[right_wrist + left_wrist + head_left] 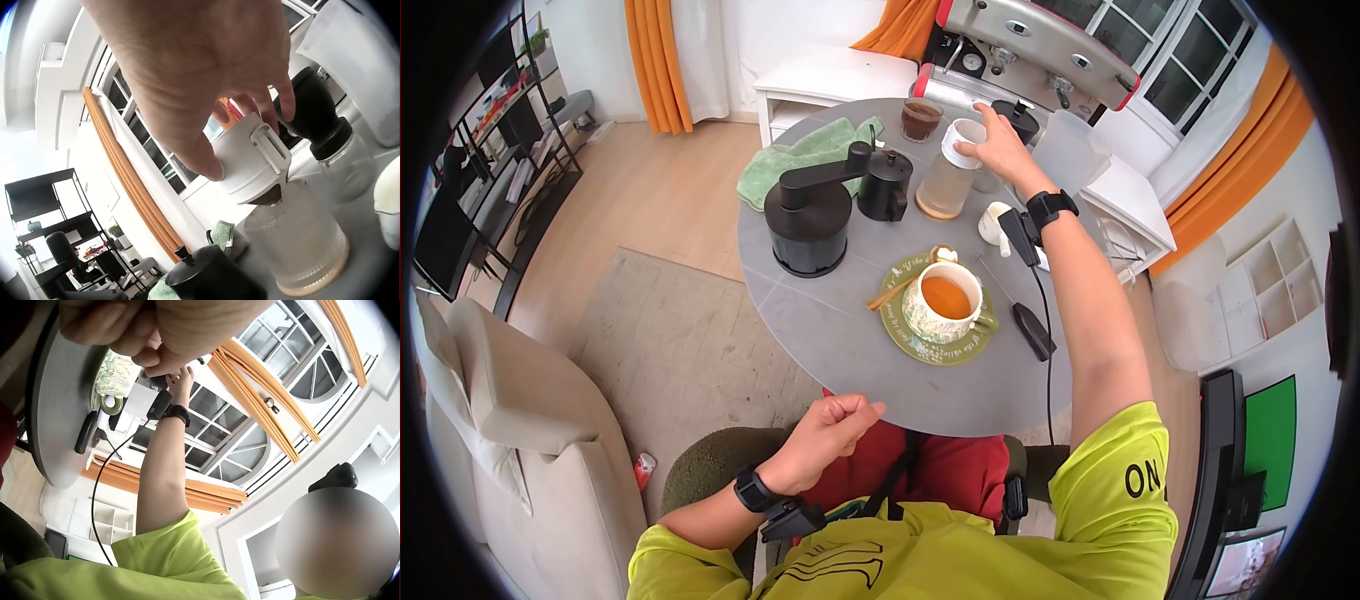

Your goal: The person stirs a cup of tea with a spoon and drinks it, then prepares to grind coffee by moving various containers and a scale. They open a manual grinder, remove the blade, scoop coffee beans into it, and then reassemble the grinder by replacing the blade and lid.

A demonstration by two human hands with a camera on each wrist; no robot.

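My right hand (1003,152) reaches across the round grey table and grips a white plastic lid (240,164), thumb on one side and fingers on the other. The lid sits tilted at the mouth of a clear ribbed glass jar (294,234), which stands upright on the table. Low in the head view, my left hand (830,435) hovers over my lap by the table's near edge, fingers loosely curled and holding nothing. Closest to it on the table is a patterned cup (928,318) of amber liquid on a green saucer (960,352).
Left of the jar stand a small black pitcher (885,188) and a black cranked canister (805,232), beside a green towel (795,160). Behind are a glass of brown drink (920,122) and an espresso machine (1040,45). A small white jug (992,226) and a black handheld object (1032,332) lie right.
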